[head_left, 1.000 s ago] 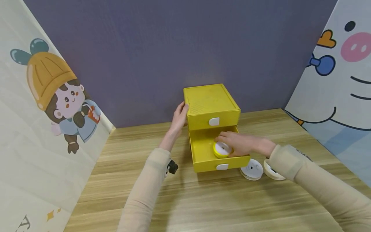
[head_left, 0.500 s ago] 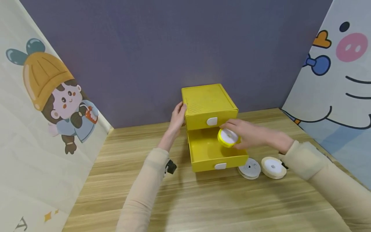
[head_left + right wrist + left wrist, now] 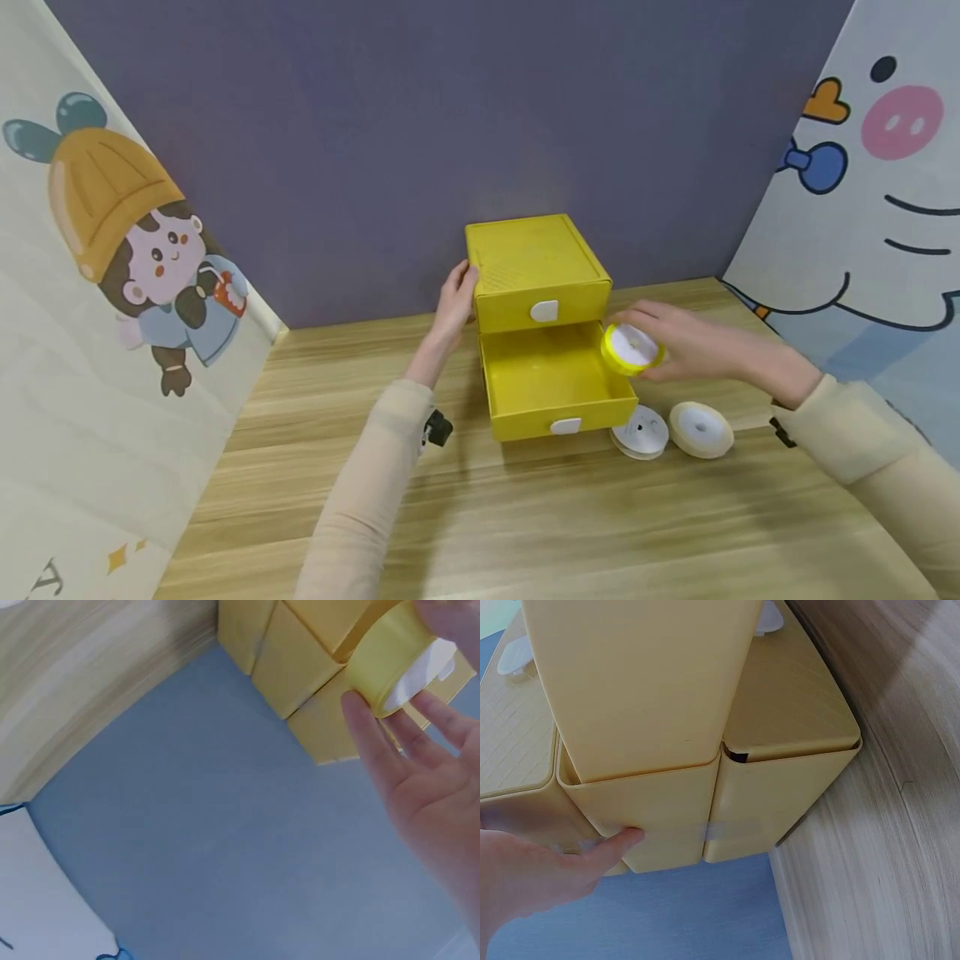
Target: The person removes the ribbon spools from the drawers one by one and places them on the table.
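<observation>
Head view: a right hand (image 3: 678,340) is pinching a yellow spool (image 3: 632,347) in midair by the open drawer's (image 3: 551,375) right edge; a left hand (image 3: 453,308) is pressing the cabinet's (image 3: 536,250) side, finger outstretched. Fingertips (image 3: 355,703) alone are bearing the load, so bumping the drawer could be sending it tumbling toward the white spool (image 3: 640,433).
</observation>
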Available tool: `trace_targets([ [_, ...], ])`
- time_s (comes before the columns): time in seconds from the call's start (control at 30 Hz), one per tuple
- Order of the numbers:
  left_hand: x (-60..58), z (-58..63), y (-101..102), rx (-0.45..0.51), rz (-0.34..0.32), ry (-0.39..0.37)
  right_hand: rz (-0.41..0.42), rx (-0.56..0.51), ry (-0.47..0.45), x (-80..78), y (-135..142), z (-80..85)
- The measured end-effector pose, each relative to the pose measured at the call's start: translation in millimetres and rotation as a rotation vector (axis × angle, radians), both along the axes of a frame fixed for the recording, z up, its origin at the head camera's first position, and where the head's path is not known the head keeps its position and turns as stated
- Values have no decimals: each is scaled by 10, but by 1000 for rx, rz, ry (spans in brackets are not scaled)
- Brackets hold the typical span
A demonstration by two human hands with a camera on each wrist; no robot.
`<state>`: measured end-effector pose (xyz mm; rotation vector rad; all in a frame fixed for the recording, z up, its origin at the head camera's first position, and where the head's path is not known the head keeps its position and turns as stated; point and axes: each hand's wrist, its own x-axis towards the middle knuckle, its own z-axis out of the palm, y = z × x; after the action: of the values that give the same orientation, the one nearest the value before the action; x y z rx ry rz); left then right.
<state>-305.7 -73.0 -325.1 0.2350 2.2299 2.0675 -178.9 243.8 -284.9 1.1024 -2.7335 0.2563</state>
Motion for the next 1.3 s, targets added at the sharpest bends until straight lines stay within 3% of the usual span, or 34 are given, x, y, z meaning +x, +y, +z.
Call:
trace_targets([
  [0.4, -7, -2, -7, -2, 2, -7, -85, 11, -4, 116, 360, -186],
  [0.67, -18, -4, -15, 0, 3, -6, -251, 21, -132, 246, 654, -374],
  [1.03, -7, 19, 8, 1, 7, -15, -257, 12, -32, 301, 1076, -730],
  [1.3, -14, 15, 0, 5, 6, -17, -309, 13, -45, 385, 1305, -930],
])
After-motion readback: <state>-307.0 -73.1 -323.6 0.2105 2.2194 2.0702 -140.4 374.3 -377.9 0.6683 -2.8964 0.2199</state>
